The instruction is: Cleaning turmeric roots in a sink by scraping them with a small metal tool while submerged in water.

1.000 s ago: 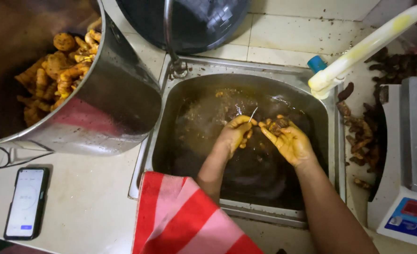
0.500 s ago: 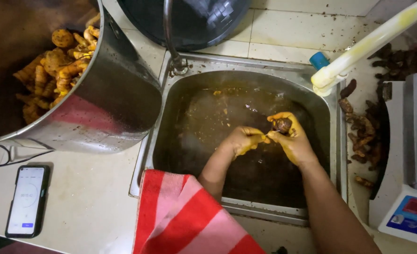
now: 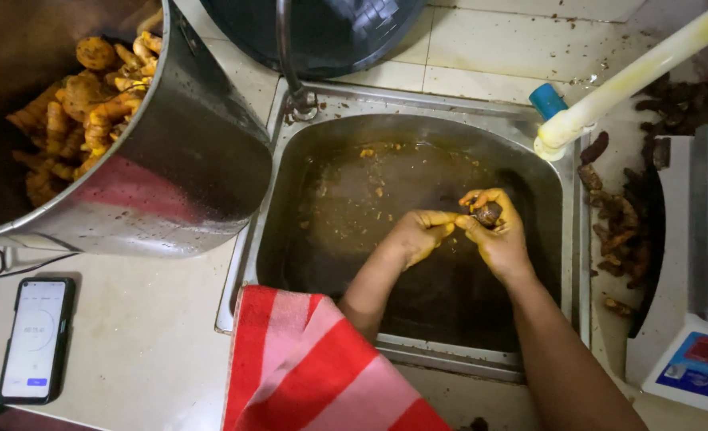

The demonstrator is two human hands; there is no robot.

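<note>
Over the sink [image 3: 290, 239], the right hand [image 3: 498, 235] grips a dark root [image 3: 487, 214]; the left hand [image 3: 418, 235], curled, pinches its edge.

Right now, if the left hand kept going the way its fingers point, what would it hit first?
The left hand points right, so it would first meet the dark root piece pinched in the right hand, which it already seems to touch; depth is unclear.

Warm, dim indoor light falls from above. The sink [image 3: 418, 239] basin is deep in shadow below the fingers [image 3: 482, 199], its water murky. A soft sheen lies on the steel pot [image 3: 186, 175] far left of them. Focus is fair; edges bend slightly.
</note>
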